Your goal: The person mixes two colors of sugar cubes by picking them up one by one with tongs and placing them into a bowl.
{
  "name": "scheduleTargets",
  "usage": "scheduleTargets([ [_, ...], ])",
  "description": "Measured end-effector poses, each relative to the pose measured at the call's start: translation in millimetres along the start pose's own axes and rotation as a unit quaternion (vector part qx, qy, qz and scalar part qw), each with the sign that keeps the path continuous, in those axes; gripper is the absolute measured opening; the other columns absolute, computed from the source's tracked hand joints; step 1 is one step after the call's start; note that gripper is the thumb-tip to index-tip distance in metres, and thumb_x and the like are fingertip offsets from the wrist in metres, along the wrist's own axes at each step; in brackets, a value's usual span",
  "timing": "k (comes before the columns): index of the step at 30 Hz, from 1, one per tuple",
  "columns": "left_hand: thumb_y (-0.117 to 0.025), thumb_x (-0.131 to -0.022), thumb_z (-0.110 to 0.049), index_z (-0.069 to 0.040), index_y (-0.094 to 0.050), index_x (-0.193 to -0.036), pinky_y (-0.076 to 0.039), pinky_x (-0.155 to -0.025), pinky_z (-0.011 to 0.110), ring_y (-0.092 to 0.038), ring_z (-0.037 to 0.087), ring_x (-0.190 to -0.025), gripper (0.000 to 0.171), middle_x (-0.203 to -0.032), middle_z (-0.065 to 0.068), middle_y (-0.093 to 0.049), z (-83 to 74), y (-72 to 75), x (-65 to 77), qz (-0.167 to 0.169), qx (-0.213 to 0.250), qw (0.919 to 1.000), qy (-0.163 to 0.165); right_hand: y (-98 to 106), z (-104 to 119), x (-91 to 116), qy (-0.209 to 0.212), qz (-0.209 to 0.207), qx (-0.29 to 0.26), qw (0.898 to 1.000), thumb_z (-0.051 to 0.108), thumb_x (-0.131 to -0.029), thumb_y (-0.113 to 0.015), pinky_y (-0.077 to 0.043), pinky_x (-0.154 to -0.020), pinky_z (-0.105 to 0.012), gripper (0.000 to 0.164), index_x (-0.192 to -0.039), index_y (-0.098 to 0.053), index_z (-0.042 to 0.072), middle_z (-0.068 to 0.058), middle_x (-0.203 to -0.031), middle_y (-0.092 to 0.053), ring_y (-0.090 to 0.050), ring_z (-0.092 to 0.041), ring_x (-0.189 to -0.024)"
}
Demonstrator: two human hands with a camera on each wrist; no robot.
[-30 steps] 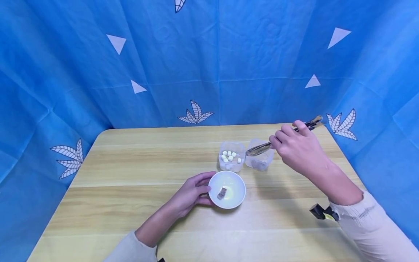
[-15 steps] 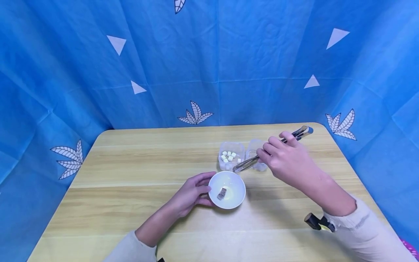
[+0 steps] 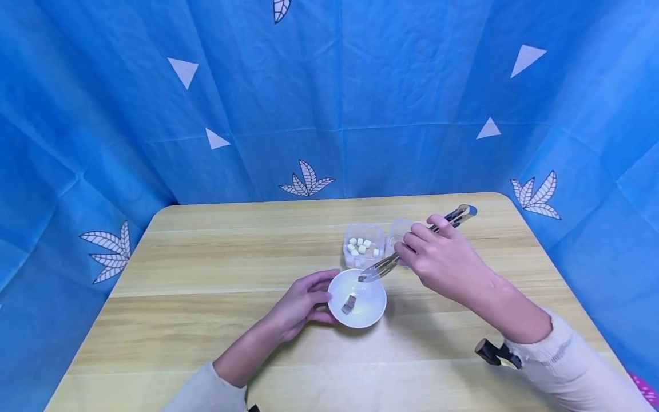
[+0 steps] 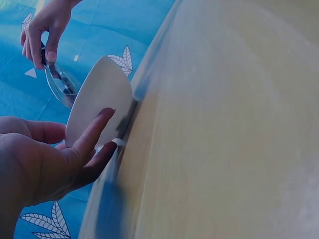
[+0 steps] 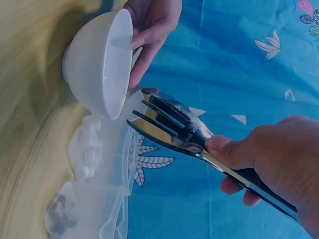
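A white bowl (image 3: 370, 312) stands on the table with dark brown cubes (image 3: 349, 304) in it. My left hand (image 3: 298, 306) holds the bowl's left side, fingers spread along its outer wall and the thumb at the rim. My right hand (image 3: 437, 257) grips metal tongs (image 5: 192, 134), whose fork-shaped arm faces the wrist camera. The tong tips hang over the bowl's far rim, and a small brown piece (image 3: 361, 279) shows at them. In the left wrist view the tongs (image 4: 62, 87) are partly behind the bowl (image 4: 102, 94).
Behind the bowl, a clear plastic box (image 3: 351, 262) holds several small white cubes (image 3: 362, 246). Beside it stands a second clear box (image 3: 399, 229), partly hidden by the right hand and tongs. A blue patterned curtain (image 3: 257, 114) hangs along the table's (image 3: 206, 257) back and sides.
My right hand and the tongs have moved left and toward the bowl, from above the right-hand box to the bowl's rim. The left hand and bowl have stayed in place.
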State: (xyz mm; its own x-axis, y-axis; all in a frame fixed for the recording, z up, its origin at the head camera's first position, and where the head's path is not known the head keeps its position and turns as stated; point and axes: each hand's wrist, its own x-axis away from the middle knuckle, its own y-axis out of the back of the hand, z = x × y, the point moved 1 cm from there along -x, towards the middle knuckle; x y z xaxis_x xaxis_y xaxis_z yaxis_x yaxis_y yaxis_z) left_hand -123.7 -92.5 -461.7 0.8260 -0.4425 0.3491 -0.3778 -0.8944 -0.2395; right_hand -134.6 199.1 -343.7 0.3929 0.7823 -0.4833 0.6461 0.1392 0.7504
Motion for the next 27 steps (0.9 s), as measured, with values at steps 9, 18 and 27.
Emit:
scheduleTargets([
  [9,-0.051,-0.099,0.003,-0.007,-0.041,-0.157,-0.068,-0.082,0.040,-0.070,0.028,-0.114,0.060,-0.158,0.024,-0.045,-2.4,-0.3,-2.2,0.000,-0.008,1.0000,-0.001,5.0,-9.1,2.9,-0.013,-0.015,0.000,1.000,0.025,-0.096,-0.056,-0.043,-0.086,-0.047,0.025,-0.095,-0.074,0.007,-0.006,-0.084,-0.072,-0.058,-0.027,-0.085],
  [18,-0.052,-0.099,0.003,-0.007,-0.043,-0.156,-0.068,-0.081,0.040,-0.069,0.027,-0.114,0.058,-0.157,0.023,-0.048,-1.0,0.8,-5.8,-0.005,-0.014,0.9999,-0.004,4.5,-40.2,6.0,-0.028,-0.032,0.026,0.999,0.020,-0.096,-0.059,-0.040,-0.084,-0.051,0.021,-0.089,-0.072,0.005,-0.009,-0.078,-0.069,-0.057,-0.030,-0.081],
  [27,-0.051,-0.099,0.003,-0.007,-0.043,-0.156,-0.068,-0.081,0.041,-0.070,0.027,-0.113,0.058,-0.157,0.024,-0.047,-0.3,0.2,-6.4,-0.005,-0.014,0.9998,-0.011,-9.3,-62.7,14.2,-0.048,0.036,0.046,0.997,0.020,-0.086,-0.082,-0.044,-0.085,-0.051,0.017,-0.091,-0.075,0.005,-0.011,-0.080,-0.072,-0.059,-0.030,-0.083],
])
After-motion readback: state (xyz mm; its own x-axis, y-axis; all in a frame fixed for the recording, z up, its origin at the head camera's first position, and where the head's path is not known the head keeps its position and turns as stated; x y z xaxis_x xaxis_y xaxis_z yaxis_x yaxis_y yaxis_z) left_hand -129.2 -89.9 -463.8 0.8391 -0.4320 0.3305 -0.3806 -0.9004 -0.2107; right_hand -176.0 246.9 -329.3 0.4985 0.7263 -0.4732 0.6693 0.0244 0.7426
